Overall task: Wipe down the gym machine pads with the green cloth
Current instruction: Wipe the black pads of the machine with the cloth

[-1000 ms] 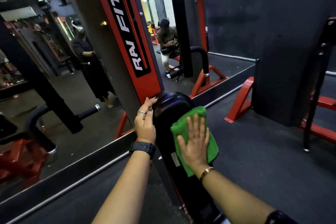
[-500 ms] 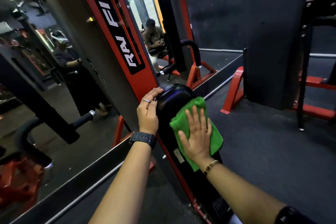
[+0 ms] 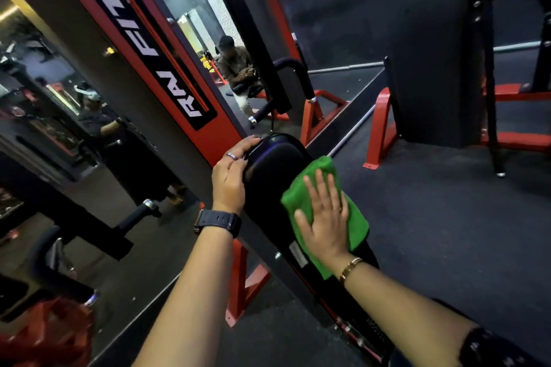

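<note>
A long black pad (image 3: 274,170) of the gym machine runs from the centre down to the lower right. The green cloth (image 3: 313,185) lies flat on the pad's right face. My right hand (image 3: 323,217) presses on the cloth with straight, spread fingers. My left hand (image 3: 231,176) grips the pad's upper left edge, fingers curled over its rounded top. A watch sits on my left wrist and a bracelet on my right.
A red and black machine column (image 3: 167,62) stands just behind the pad, with a wall mirror (image 3: 74,134) to the left. A red frame foot (image 3: 380,131) and a dark upright panel (image 3: 432,53) stand on the floor to the right. A person (image 3: 235,68) sits further back.
The view has moved closer and tilted. My right hand with the cloth has slid slightly down the pad's side. My left hand stays on the pad's top edge.
</note>
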Demonstrator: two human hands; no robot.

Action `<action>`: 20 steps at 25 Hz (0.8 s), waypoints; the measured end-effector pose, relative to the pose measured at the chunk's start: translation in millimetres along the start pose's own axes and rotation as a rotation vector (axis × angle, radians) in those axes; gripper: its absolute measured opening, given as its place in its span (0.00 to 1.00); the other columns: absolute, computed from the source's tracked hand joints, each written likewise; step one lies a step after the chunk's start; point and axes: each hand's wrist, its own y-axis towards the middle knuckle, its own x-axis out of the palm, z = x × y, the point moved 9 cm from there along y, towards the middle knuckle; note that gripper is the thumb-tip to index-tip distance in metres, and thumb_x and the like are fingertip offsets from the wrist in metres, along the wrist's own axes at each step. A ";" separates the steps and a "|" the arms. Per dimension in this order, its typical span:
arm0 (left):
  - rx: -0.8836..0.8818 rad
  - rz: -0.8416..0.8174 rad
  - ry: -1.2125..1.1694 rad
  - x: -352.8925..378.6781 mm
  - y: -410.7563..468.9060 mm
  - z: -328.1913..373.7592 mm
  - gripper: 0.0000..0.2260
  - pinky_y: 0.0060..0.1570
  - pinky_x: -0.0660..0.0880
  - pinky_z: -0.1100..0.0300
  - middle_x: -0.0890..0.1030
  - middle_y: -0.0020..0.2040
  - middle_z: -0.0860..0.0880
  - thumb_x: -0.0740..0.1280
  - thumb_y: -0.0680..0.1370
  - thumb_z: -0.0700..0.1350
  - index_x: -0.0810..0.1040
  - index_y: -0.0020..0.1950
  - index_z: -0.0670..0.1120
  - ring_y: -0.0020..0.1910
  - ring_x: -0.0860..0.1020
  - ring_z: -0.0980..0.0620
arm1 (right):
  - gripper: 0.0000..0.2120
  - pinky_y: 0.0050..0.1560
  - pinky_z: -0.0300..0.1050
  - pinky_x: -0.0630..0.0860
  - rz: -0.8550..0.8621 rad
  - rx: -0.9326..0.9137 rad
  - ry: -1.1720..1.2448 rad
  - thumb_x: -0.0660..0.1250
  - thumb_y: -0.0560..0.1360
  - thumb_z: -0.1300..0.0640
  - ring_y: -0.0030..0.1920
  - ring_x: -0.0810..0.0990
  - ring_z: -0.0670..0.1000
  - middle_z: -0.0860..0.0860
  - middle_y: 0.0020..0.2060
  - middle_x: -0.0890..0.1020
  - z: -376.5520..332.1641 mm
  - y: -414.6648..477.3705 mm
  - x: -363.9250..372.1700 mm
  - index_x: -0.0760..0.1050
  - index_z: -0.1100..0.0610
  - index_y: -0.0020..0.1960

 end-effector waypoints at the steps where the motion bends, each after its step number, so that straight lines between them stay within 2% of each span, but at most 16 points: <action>1: 0.003 0.008 0.011 0.2 -0.5 1.4 0.20 0.66 0.67 0.44 0.79 0.59 0.43 0.56 0.70 0.46 0.80 0.56 0.45 0.63 0.75 0.48 | 0.30 0.68 0.65 0.59 -0.007 0.166 0.072 0.47 0.76 0.37 0.76 0.49 0.50 0.43 0.76 0.49 13.9 15.0 -3.3 0.44 0.41 0.76; 2: 0.000 0.006 0.011 0.3 0.7 2.0 0.20 0.66 0.67 0.44 0.79 0.59 0.42 0.56 0.71 0.46 0.80 0.57 0.44 0.63 0.75 0.47 | 0.29 0.69 0.65 0.58 -0.015 0.298 0.154 0.45 0.76 0.37 0.76 0.48 0.48 0.42 0.76 0.49 17.0 34.8 -6.1 0.45 0.41 0.76; 3: -0.006 -0.001 0.001 1.2 1.5 1.5 0.20 0.66 0.67 0.42 0.79 0.59 0.42 0.55 0.71 0.46 0.80 0.56 0.45 0.63 0.75 0.47 | 0.29 0.70 0.64 0.57 -0.025 0.343 0.206 0.43 0.76 0.36 0.76 0.48 0.47 0.41 0.76 0.48 7.1 53.4 -11.2 0.45 0.41 0.76; 4: -0.012 -0.005 -0.017 1.9 1.4 0.7 0.19 0.66 0.67 0.41 0.79 0.59 0.42 0.55 0.71 0.45 0.80 0.56 0.46 0.63 0.75 0.46 | 0.30 0.71 0.64 0.54 -0.034 0.295 0.199 0.43 0.76 0.35 0.76 0.47 0.48 0.41 0.76 0.46 -11.8 67.3 -16.4 0.44 0.41 0.76; 7: -0.015 0.011 -0.028 0.4 -0.8 0.2 0.18 0.66 0.67 0.41 0.79 0.59 0.44 0.55 0.72 0.42 0.81 0.54 0.52 0.63 0.75 0.46 | 0.34 0.71 0.63 0.48 -0.005 -0.041 0.010 0.47 0.75 0.35 0.76 0.45 0.53 0.44 0.76 0.43 -57.0 53.3 -13.0 0.41 0.44 0.76; 9: -0.016 0.023 -0.024 0.1 -0.8 1.0 0.19 0.66 0.67 0.43 0.80 0.58 0.45 0.54 0.72 0.40 0.81 0.54 0.52 0.62 0.75 0.47 | 0.36 0.70 0.66 0.52 0.002 -0.207 -0.077 0.52 0.73 0.35 0.76 0.48 0.54 0.46 0.76 0.46 -48.6 7.5 0.1 0.42 0.43 0.76; 10: -0.013 0.031 -0.014 -0.2 -1.7 1.9 0.19 0.66 0.68 0.44 0.80 0.58 0.45 0.54 0.72 0.40 0.80 0.54 0.50 0.62 0.75 0.47 | 0.37 0.69 0.67 0.55 -0.015 -0.227 -0.093 0.53 0.73 0.35 0.76 0.49 0.54 0.45 0.77 0.46 -33.3 -10.5 5.8 0.42 0.42 0.76; 11: -0.014 0.041 0.001 -0.5 -2.6 2.7 0.19 0.66 0.68 0.45 0.80 0.58 0.45 0.54 0.72 0.40 0.80 0.55 0.48 0.62 0.75 0.48 | 0.36 0.68 0.68 0.57 -0.026 -0.189 -0.080 0.53 0.73 0.36 0.76 0.49 0.54 0.45 0.77 0.46 -15.5 -14.8 7.6 0.41 0.42 0.76; 13: -0.020 0.049 0.019 -0.8 -2.8 4.5 0.19 0.66 0.68 0.47 0.80 0.58 0.45 0.54 0.71 0.39 0.80 0.56 0.46 0.62 0.75 0.49 | 0.34 0.69 0.67 0.57 -0.020 0.030 -0.009 0.49 0.74 0.37 0.76 0.47 0.52 0.45 0.77 0.45 6.7 6.8 -0.2 0.40 0.42 0.76; 15: -0.025 0.044 0.015 -0.1 -2.2 5.2 0.19 0.66 0.68 0.46 0.80 0.58 0.45 0.54 0.71 0.38 0.80 0.55 0.48 0.62 0.75 0.49 | 0.32 0.70 0.66 0.54 -0.022 0.196 0.073 0.45 0.75 0.35 0.76 0.43 0.50 0.43 0.76 0.42 -5.7 41.2 -10.5 0.38 0.42 0.75; 16: -0.028 0.044 0.013 -0.1 -2.6 5.2 0.19 0.66 0.68 0.46 0.80 0.58 0.45 0.54 0.71 0.39 0.80 0.54 0.50 0.62 0.75 0.49 | 0.33 0.71 0.66 0.51 -0.025 0.168 0.073 0.45 0.75 0.35 0.76 0.42 0.50 0.43 0.76 0.41 -24.5 52.4 -14.9 0.38 0.43 0.75; 18: -0.033 0.044 0.013 0.1 -3.9 4.4 0.18 0.66 0.68 0.45 0.80 0.58 0.44 0.55 0.71 0.42 0.80 0.54 0.50 0.62 0.75 0.48 | 0.36 0.71 0.66 0.48 -0.006 -0.055 -0.030 0.48 0.74 0.34 0.76 0.43 0.53 0.45 0.76 0.42 -61.3 50.8 -14.6 0.41 0.46 0.76; 20: -0.045 0.044 0.013 1.1 -4.5 3.7 0.18 0.66 0.68 0.45 0.79 0.59 0.45 0.57 0.71 0.43 0.80 0.55 0.49 0.63 0.75 0.49 | 0.38 0.69 0.70 0.51 0.003 -0.293 -0.104 0.55 0.72 0.34 0.76 0.48 0.56 0.48 0.77 0.48 -64.8 16.7 -2.1 0.47 0.47 0.76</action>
